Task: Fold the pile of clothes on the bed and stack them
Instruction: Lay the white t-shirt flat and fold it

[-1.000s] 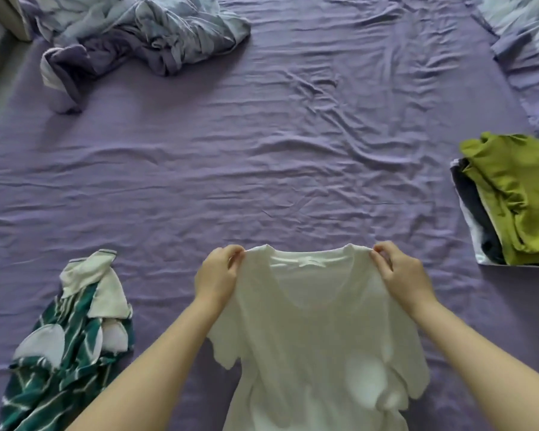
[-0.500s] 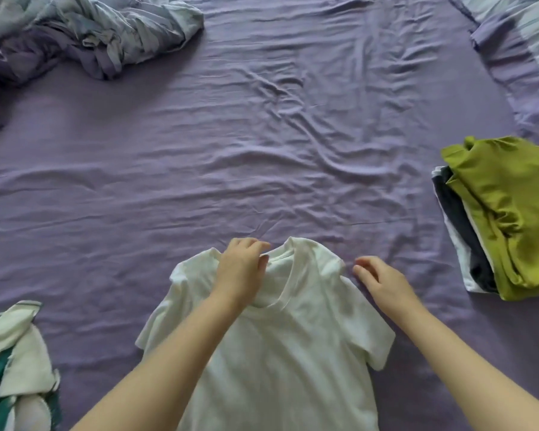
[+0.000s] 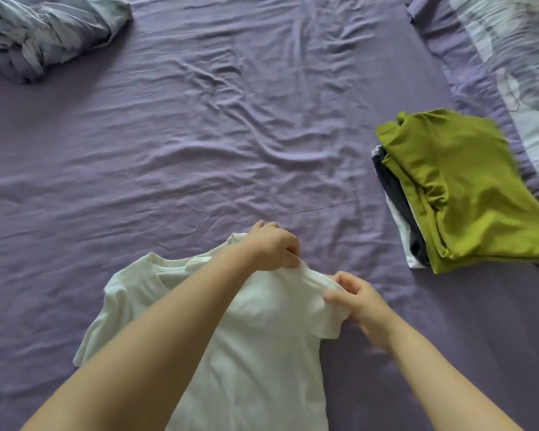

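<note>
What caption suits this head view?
Both hands grip the white T-shirt's right shoulder beside the folded stack.

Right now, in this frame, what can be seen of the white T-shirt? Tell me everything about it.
The plain white short-sleeved T-shirt looks like thin, soft cotton. It lies mostly flat on the wrinkled purple bed sheet, collar pointing away from the camera, its lower hem cut off by the frame. One sleeve is spread on the left of the picture. The left hand grips the fabric at the opposite shoulder, and the right hand pinches that sleeve, which is bunched and lifted. The left forearm crosses over its chest.
</note>
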{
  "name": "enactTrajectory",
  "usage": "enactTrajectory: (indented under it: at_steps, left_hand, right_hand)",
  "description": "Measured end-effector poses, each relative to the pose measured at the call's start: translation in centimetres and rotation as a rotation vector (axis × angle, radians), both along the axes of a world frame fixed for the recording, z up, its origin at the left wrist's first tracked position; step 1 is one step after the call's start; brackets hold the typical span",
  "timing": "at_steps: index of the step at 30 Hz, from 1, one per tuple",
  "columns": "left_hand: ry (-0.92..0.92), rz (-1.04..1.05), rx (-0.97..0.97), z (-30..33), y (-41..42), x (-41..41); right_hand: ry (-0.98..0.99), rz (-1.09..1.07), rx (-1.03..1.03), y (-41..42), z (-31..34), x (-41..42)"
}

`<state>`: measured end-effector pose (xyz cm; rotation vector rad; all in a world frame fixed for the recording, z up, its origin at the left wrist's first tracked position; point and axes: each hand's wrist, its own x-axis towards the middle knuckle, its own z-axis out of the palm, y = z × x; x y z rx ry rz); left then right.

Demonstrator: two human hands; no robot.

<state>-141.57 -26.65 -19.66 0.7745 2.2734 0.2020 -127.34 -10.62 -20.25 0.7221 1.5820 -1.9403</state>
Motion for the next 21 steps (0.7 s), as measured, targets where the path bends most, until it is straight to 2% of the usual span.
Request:
enactTrajectory:
  at_steps: [3, 7, 9, 14, 18, 21]
  left_hand:
    - [-0.055, 0.187, 0.152, 0.7, 0.1, -0.2]
    - [-0.017, 0.273, 0.14, 0.5, 0.4, 0.5]
    - [0.0, 0.281, 0.128, 0.2, 0.8, 0.8]
    - [0.044, 0.148, 0.066, -0.4, 1.2, 1.2]
    - [0.04, 0.156, 0.062, -0.4, 1.2, 1.1]
    - [0.033, 0.164, 0.072, -0.2, 1.1, 1.2]
  right_hand:
    - [-0.04, 0.073, -0.039, 0.8, -0.2, -0.1]
    - [-0.087, 0.141, -0.154, 2.0, -0.8, 0.2]
    - [-0.08, 0.136, -0.107, 2.3, -1.1, 0.5]
    - [-0.074, -0.023, 0.138, 2.8, -1.3, 1.3]
    - [-0.092, -0.169, 0.173, 1.9, -1.1, 2.0]
    - [-0.103, -0.254, 0.091, 0.9, -1.1, 2.0]
